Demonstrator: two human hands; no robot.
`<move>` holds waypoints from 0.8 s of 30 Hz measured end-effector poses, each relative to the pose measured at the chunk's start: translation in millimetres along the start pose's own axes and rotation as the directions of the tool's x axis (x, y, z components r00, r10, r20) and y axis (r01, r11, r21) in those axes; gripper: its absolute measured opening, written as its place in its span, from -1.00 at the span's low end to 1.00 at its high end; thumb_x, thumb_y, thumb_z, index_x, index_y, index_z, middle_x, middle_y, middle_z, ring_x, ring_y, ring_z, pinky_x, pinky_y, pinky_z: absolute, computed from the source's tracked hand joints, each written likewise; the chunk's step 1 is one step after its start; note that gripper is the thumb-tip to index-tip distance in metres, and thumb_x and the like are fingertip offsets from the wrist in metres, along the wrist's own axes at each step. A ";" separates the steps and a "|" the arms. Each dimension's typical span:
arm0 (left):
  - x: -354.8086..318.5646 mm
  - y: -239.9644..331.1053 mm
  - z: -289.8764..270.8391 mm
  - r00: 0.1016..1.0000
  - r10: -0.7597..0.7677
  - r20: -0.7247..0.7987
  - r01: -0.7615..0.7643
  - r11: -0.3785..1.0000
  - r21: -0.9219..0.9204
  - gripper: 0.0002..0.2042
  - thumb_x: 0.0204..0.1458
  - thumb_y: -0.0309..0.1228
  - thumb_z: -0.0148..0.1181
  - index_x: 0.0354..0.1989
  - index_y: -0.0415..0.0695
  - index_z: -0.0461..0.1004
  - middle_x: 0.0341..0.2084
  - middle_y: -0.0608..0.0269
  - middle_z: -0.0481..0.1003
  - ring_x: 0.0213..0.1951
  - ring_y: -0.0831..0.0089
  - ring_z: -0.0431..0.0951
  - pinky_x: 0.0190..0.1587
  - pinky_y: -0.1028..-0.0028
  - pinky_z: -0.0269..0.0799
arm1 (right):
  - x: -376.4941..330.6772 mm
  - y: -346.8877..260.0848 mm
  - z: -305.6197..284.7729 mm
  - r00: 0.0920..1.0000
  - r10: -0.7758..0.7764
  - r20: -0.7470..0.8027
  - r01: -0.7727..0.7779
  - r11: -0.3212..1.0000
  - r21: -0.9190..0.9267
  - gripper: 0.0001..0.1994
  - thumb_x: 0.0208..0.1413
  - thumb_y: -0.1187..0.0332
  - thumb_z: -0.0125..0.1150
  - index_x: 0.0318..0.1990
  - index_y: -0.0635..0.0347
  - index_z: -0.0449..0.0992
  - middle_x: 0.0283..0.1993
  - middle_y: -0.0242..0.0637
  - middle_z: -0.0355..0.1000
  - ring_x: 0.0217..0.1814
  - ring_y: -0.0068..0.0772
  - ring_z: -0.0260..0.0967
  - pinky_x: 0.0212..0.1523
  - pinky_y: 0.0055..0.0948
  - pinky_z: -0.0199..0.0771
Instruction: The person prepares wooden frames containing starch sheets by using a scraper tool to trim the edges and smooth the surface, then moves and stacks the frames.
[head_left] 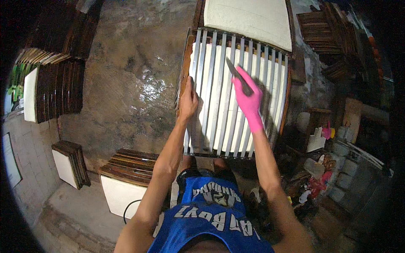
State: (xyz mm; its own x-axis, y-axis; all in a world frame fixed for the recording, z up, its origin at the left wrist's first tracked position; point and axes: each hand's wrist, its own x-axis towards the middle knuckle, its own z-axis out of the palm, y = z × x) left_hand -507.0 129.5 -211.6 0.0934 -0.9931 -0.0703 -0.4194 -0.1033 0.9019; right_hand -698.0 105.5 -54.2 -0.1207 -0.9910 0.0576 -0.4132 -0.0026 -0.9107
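A wooden frame (184,69) holds a white slab (276,86) under a grid of pale metal slats (221,88). My left hand (188,98) is bare and rests on the frame's left edge, fingers bent over it. My right hand (249,99) wears a pink glove and grips a dark knife (233,69), whose blade points up and left between the slats over the slab. A second white slab (249,19) lies in another frame just beyond.
Stacks of dark wooden frames (59,86) with white blocks stand at the left and lower left (126,166). More frames pile up at the upper right (325,29). The wet rough floor (135,84) lies between. Clutter and containers (320,143) crowd the right side.
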 end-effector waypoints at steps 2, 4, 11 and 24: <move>1.9 -5.2 -0.6 0.992 0.118 -0.036 -0.114 0.989 0.095 -0.47 0.19 -0.47 -0.15 0.38 -0.11 0.01 0.23 -0.15 0.23 0.17 -0.05 0.35 0.16 0.23 0.27 | 63.0 22.2 49.1 0.981 -0.189 0.030 0.191 0.962 -0.196 -0.59 0.07 0.29 0.26 0.11 0.07 0.48 -0.04 -0.09 0.53 -0.01 -0.24 0.50 0.02 -0.35 0.45; 1.8 -9.2 -1.9 0.999 0.013 0.042 -0.014 1.000 0.020 -0.48 0.21 -0.47 -0.18 0.37 -0.13 0.01 0.26 -0.12 0.19 0.21 -0.03 0.31 0.20 0.25 0.25 | 112.3 46.4 87.6 0.997 -0.039 0.068 0.055 0.968 -0.246 -0.57 0.05 0.18 0.25 0.09 0.06 0.49 -0.06 -0.05 0.52 -0.01 -0.11 0.49 0.01 -0.30 0.46; 4.7 -14.3 -0.8 0.999 -0.022 0.032 0.024 0.998 -0.053 -0.52 0.24 -0.35 -0.14 0.35 -0.12 0.07 0.22 -0.12 0.25 0.18 -0.06 0.33 0.20 0.23 0.24 | -26.7 63.6 129.3 0.986 -0.130 -0.101 0.123 0.990 -0.073 -0.65 0.07 0.48 0.22 0.05 0.21 0.48 -0.03 -0.22 0.51 0.00 -0.36 0.47 0.02 -0.39 0.42; 3.6 -7.4 -0.7 0.999 0.034 0.007 -0.034 0.999 -0.012 -0.54 0.25 -0.43 -0.19 0.32 -0.24 0.08 0.29 -0.06 0.15 0.29 0.07 0.19 0.28 0.29 0.14 | 71.2 73.6 70.6 0.972 -0.226 0.069 0.231 0.846 -0.481 -0.60 0.03 0.23 0.27 0.05 0.06 0.49 -0.12 -0.07 0.51 -0.10 -0.06 0.48 -0.07 -0.24 0.46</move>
State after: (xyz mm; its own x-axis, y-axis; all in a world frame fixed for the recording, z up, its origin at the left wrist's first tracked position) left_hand -502.9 126.7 -218.3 0.0725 -0.9964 -0.0429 -0.4113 -0.0691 0.9089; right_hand -673.3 25.3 -146.0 0.0386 -0.9715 0.2338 -0.8114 -0.1671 -0.5601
